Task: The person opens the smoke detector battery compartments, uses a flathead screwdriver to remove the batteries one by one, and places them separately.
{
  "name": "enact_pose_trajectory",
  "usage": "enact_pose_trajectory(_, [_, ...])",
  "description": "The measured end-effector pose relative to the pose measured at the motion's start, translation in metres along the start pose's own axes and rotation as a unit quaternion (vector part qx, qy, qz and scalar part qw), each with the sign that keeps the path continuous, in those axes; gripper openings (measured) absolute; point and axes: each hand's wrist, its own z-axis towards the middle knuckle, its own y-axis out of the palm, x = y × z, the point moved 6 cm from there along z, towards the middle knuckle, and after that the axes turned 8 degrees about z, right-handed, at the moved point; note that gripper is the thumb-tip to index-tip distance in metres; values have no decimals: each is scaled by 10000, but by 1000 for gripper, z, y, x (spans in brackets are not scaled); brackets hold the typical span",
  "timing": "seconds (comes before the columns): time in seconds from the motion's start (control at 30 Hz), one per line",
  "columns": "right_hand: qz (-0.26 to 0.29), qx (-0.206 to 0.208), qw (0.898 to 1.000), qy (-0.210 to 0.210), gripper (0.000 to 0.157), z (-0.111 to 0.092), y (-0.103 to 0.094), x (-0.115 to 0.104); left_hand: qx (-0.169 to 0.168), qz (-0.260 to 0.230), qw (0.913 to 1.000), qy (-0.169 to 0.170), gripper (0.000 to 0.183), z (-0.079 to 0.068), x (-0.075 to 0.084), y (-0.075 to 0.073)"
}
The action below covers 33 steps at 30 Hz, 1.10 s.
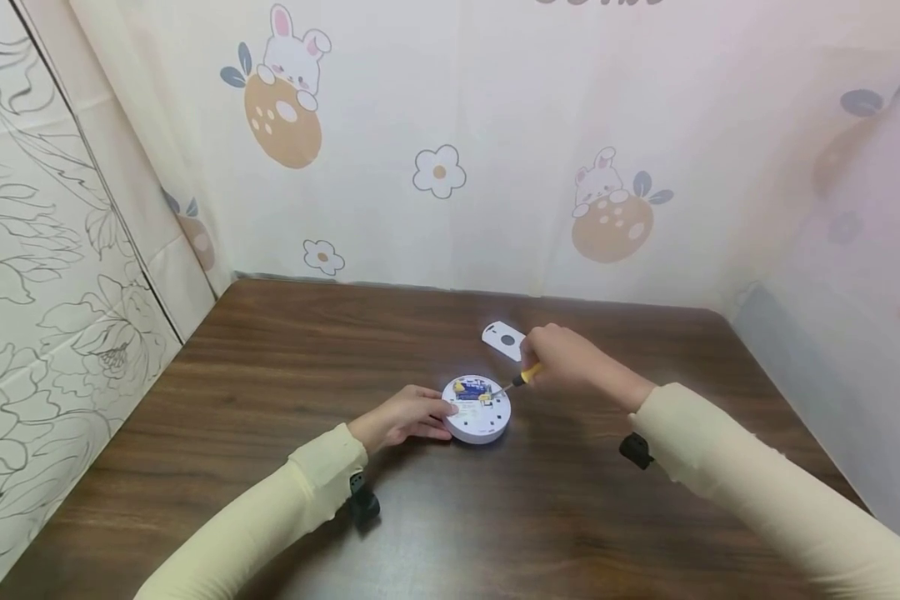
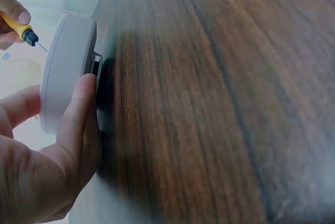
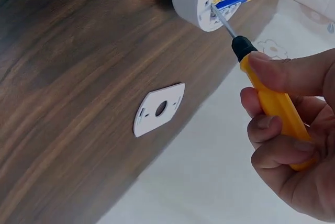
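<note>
My left hand (image 1: 411, 414) holds a round white device (image 1: 476, 433), which looks like a smoke alarm, by its left rim. In the left wrist view the thumb and fingers (image 2: 78, 111) pinch its edge, and it is tipped up off the wood in that view. Blue-and-yellow batteries (image 3: 234, 0) show in the opening on its face, one slanting outward. My right hand (image 1: 566, 354) grips a screwdriver (image 3: 280, 109) by its yellow handle. The metal tip is at the device's face, beside the batteries.
A flat white mounting plate (image 3: 149, 122) with a round hole lies on the brown wooden table (image 1: 330, 333), behind the device and near my right hand. Patterned curtains (image 1: 495, 225) hang along the table's back and right edges.
</note>
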Motion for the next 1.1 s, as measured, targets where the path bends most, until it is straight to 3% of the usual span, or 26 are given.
enact_pose_trajectory(0.3, [589, -176, 9981, 93, 14, -1, -3, 12, 111, 1, 9999, -22, 45, 1, 4, 2])
enact_pose_trajectory(1.1, [2080, -65, 9780, 144, 12, -12, 23, 54, 339, 96, 9993, -147, 42, -1, -1, -1])
